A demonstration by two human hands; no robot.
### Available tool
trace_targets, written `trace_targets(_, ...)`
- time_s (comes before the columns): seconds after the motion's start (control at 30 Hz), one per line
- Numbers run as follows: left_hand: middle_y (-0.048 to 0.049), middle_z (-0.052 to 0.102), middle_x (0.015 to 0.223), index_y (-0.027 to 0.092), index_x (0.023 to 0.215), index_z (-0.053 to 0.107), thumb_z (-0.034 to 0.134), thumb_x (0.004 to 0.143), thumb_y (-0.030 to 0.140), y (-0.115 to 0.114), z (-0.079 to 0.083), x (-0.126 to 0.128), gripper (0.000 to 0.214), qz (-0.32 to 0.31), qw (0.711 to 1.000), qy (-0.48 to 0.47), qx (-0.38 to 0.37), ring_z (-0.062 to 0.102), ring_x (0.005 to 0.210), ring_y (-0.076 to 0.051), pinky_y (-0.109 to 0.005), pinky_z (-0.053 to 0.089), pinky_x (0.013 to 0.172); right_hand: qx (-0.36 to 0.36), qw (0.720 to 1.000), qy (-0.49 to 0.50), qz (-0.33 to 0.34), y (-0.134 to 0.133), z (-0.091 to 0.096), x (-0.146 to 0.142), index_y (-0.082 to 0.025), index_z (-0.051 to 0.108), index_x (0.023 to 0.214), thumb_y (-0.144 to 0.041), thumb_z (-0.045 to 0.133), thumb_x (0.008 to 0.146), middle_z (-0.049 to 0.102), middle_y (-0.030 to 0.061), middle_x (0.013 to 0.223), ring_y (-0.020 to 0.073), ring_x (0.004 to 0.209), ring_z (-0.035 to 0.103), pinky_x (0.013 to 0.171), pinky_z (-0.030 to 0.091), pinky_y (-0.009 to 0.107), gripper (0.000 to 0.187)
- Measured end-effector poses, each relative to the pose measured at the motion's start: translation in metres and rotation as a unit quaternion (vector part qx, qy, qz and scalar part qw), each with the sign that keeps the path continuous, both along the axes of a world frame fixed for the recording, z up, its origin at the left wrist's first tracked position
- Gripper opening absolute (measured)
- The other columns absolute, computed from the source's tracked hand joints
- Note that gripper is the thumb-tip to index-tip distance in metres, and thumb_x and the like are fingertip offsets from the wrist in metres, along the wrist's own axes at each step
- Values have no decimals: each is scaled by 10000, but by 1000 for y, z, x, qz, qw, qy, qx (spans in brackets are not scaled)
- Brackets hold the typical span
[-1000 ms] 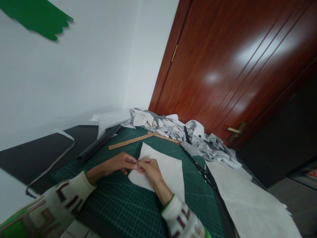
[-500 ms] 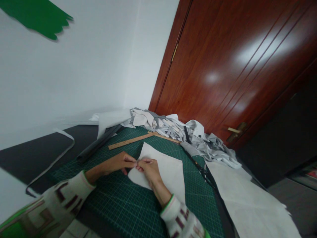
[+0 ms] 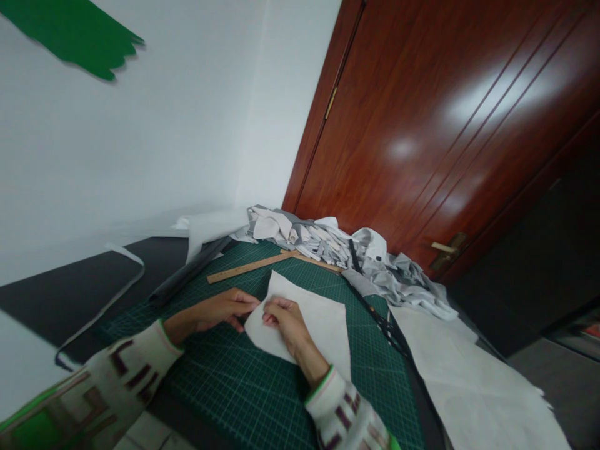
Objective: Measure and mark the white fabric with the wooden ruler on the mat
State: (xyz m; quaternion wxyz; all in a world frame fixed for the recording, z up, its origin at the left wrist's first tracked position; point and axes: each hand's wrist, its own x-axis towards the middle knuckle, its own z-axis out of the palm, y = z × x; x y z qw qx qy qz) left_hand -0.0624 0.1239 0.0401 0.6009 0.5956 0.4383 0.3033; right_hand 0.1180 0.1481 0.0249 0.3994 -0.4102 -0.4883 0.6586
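Observation:
A pale, kite-shaped piece of cloth or stiff paper (image 3: 312, 331) lies on a green gridded cutting mat (image 3: 220, 375). My right hand (image 3: 285, 322) rests on its left part with the fingers curled, and I cannot tell whether they pinch the edge. My left hand (image 3: 225, 309) lies on the mat, its fingertips reaching the sheet's left edge near the top. It seems to hold nothing. Patterned knit sleeves cover both forearms.
A wooden ruler (image 3: 248, 267) lies across the mat's far side, with dark scissors (image 3: 389, 331) at its right edge. Beyond are a heap of grey and white scraps (image 3: 328, 245) and a dark roll (image 3: 187, 272). A large pale sheet (image 3: 473, 381) lies to the right, before a wooden door (image 3: 422, 125).
My two hands have parted slightly, after their fingertips met at the sheet's left edge. The right hand now sits a little further right on the sheet.

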Motion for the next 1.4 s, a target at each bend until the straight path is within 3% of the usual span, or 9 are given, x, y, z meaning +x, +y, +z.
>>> trace_targets(0.27, -36, 681, 759, 146, 789, 738, 736, 656, 444, -2, 2, 4, 326, 26, 1000, 4, -11, 611, 694, -164, -226, 476, 609, 36, 999, -5, 35, -1, -4, 0, -184, 607, 573, -281, 662, 570, 591, -54, 483, 75, 481, 499, 560, 409, 207, 111)
trace_targets(0.57, -34, 683, 749, 149, 808, 672, 741, 648, 561, -2, -2, 8, 447, 66, 998, 22, 7, 638, 716, -183, -240, 479, 585, 69, 994, -21, 80, -4, -4, 2, -187, 589, 664, -345, 703, 638, 595, -63, 514, 79, 484, 517, 556, 434, 203, 196)
trace_targets(0.8, -17, 665, 738, 153, 796, 632, 717, 666, 545, -18, -15, 29, 422, 57, 996, 32, 56, 622, 698, -174, -235, 482, 550, 68, 990, -34, 120, -24, 2, 29, -154, 645, 642, -493, 747, 636, 614, -20, 542, 101, 532, 576, 611, 491, 237, 354)
trace_targets(1.1, -5, 670, 784, 183, 810, 535, 701, 733, 556, -47, -24, 60, 414, -13, 997, -29, 66, 621, 730, -165, -238, 493, 584, 34, 993, -39, 104, -55, 8, 64, -151, 679, 584, -321, 753, 567, 652, -5, 538, 113, 513, 587, 571, 461, 234, 186)
trace_targets(1.4, -50, 718, 796, 154, 846, 664, 674, 734, 596, -62, -15, 71, 456, 21, 999, -7, 33, 676, 790, -223, -275, 531, 620, 38, 993, -45, 99, -70, 13, 75, -164, 692, 572, -238, 712, 570, 649, -25, 534, 91, 490, 531, 557, 412, 221, 77)
